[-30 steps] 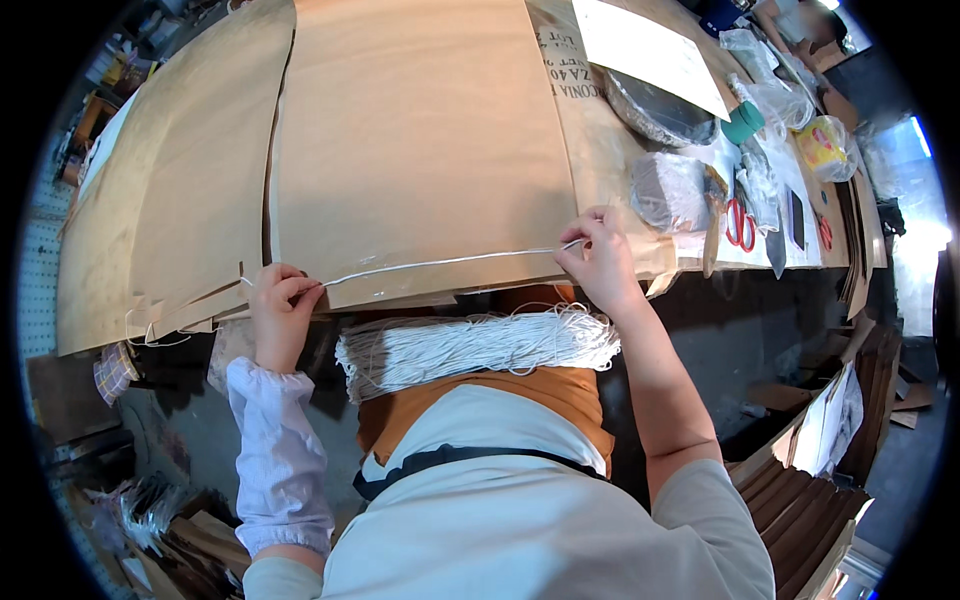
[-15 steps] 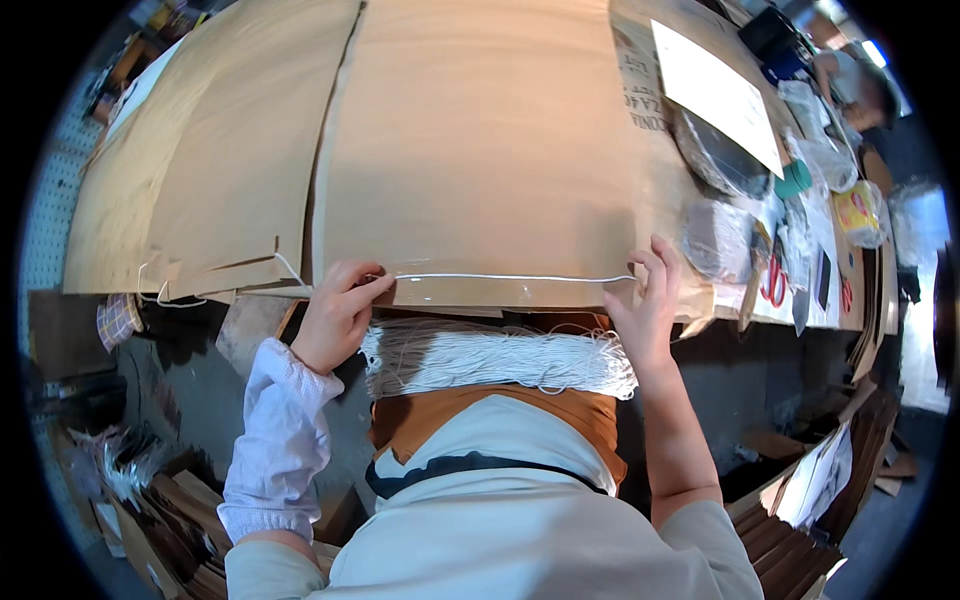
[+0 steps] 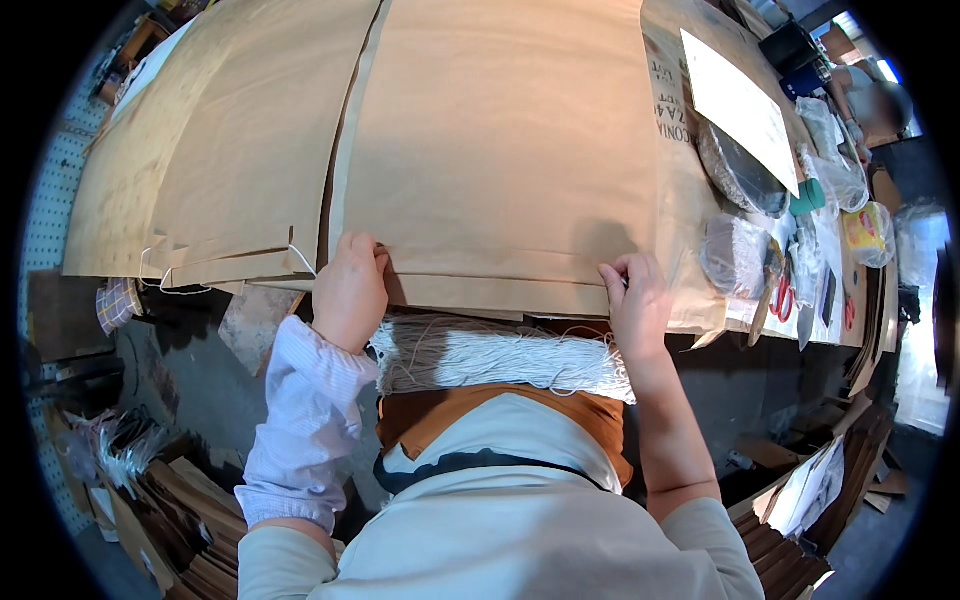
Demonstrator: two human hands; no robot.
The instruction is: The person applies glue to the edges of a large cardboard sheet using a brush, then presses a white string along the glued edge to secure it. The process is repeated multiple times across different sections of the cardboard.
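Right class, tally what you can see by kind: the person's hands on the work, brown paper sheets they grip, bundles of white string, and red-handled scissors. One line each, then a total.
Hands: 2, the left hand and the right hand
Brown paper sheet gripped at its folded near edge: 1
White string bundle: 1
Red-handled scissors: 1
Total: 5

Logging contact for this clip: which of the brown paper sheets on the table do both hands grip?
The right-hand sheet: left hand and right hand pinch its folded near edge. The left sheets lie untouched.
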